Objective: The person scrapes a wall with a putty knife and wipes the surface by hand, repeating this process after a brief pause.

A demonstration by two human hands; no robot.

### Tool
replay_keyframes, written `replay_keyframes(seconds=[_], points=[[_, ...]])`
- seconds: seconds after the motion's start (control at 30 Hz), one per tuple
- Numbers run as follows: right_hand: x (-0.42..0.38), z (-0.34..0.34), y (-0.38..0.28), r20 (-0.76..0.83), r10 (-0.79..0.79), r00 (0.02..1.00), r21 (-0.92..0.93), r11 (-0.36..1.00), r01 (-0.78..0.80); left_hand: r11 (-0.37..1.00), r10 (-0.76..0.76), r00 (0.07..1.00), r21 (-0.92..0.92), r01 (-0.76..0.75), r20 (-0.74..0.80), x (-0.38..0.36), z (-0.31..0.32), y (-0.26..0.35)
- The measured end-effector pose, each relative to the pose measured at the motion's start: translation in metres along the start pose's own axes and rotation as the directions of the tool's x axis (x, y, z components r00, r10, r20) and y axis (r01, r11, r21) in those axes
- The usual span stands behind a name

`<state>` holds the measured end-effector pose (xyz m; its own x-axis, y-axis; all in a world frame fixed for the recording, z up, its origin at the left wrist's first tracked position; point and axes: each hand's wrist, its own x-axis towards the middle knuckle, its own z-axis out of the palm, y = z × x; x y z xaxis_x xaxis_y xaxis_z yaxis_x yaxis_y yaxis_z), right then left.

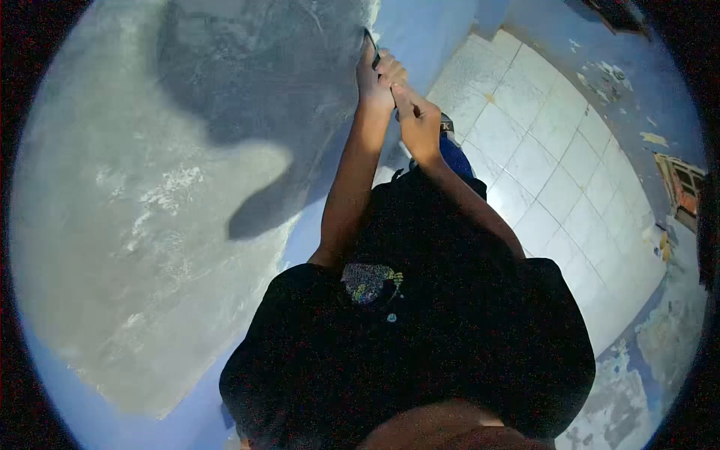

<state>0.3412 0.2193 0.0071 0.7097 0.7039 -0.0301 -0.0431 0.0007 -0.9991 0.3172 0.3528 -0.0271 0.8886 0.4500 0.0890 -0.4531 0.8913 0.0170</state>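
Note:
My left hand (379,81) is closed around a thin, dark-edged hand tool (370,37) that looks like a scraper. The tool's upper end lies close to the border between the bare grey patch (225,180) and the blue paint (411,34) of the wall. Just below, my right hand (420,124) is closed at the lower end of the left fist, fingers pinched together. Whatever part of the tool it grips is mostly hidden by the fingers. Whether the blade touches the wall cannot be made out.
White floor tiles (555,150) spread to the right. Beyond them, a blue wall (600,67) has peeling paint. A brown object with a grid-like front (681,187) stands at the far right, and small items (660,244) lie near it. A large shadow (247,82) falls across the grey patch.

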Motion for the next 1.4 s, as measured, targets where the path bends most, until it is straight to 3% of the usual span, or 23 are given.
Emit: replay_keyframes(seconds=[0.1,0.13,0.2,0.3,0.43,0.57,0.67,0.7,0.8,0.9,1.0,1.1,1.2,1.23,1.27,1.33,1.37,1.4], points=[[0.003,0.011,-0.007,-0.046,-0.07,0.996,0.033,0.997,0.072,0.998,-0.06,0.998,0.027,0.06,-0.015,0.015,0.003,0.016],[0.011,0.01,-0.009,-0.034,-0.022,0.999,0.016,1.0,0.023,0.995,-0.096,0.995,0.032,0.096,0.001,0.022,0.001,0.018],[0.019,0.002,-0.018,0.0,0.088,0.996,-0.033,0.996,-0.088,0.996,-0.001,0.996,0.091,0.009,-0.092,0.028,0.01,0.01],[0.01,0.007,-0.01,-0.053,-0.034,0.998,0.019,0.999,0.035,0.984,0.068,0.993,0.17,-0.051,-0.1,0.013,0.013,0.005],[0.006,0.004,-0.014,-0.01,-0.029,1.0,0.063,0.998,0.03,0.987,0.031,0.994,0.159,-0.014,-0.108,0.01,0.022,0.006],[0.022,-0.006,-0.02,-0.027,0.003,1.0,0.032,0.999,-0.002,0.894,0.279,0.902,0.432,-0.118,-0.329,0.027,0.043,-0.011],[0.003,-0.003,-0.008,0.027,-0.039,0.999,-0.073,0.997,0.04,0.972,0.135,0.982,0.21,-0.106,-0.131,0.003,0.027,-0.005],[-0.001,0.0,-0.014,0.03,0.015,0.999,0.021,1.0,-0.016,0.987,0.112,0.987,0.124,-0.098,-0.112,-0.001,0.025,-0.003],[0.006,0.005,-0.009,-0.03,-0.018,0.999,0.015,1.0,0.018,0.936,0.217,0.913,0.341,-0.093,-0.346,0.007,0.039,-0.005],[0.007,0.004,-0.003,-0.044,0.001,0.999,-0.003,1.0,-0.001,0.944,0.207,0.948,0.305,-0.128,-0.244,0.009,0.034,-0.007],[0.0,0.005,-0.01,-0.007,0.039,0.999,0.013,0.999,-0.039,0.975,0.092,0.984,0.215,-0.057,-0.155,0.002,0.031,0.0],[0.017,0.012,-0.008,-0.093,-0.084,0.992,0.049,0.995,0.089,0.868,0.186,0.961,0.493,-0.063,-0.203,0.021,0.038,0.003],[0.031,0.004,-0.023,-0.054,0.041,0.998,0.093,0.995,-0.035,0.893,0.201,0.938,0.446,-0.057,-0.283,0.042,0.047,-0.003],[0.026,-0.001,-0.012,-0.056,-0.108,0.993,-0.017,0.994,0.108,0.87,0.256,0.927,0.484,-0.097,-0.275,0.034,0.05,-0.006],[0.023,0.001,-0.013,-0.042,-0.071,0.997,0.015,0.997,0.071,0.937,0.127,0.981,0.341,-0.07,-0.147,0.032,0.041,0.0],[0.003,0.006,-0.017,-0.003,0.037,0.999,0.072,0.997,-0.036,0.996,-0.083,0.987,0.043,0.078,0.134,0.013,0.016,0.009],[0.003,0.008,-0.016,-0.014,0.042,0.999,0.042,0.998,-0.041,0.998,-0.043,0.996,0.038,0.04,0.081,0.009,0.022,0.006],[0.01,0.009,-0.01,-0.041,0.0,0.999,0.023,1.0,0.001,0.978,0.031,0.998,0.206,-0.018,-0.059,0.018,0.036,0.003]])
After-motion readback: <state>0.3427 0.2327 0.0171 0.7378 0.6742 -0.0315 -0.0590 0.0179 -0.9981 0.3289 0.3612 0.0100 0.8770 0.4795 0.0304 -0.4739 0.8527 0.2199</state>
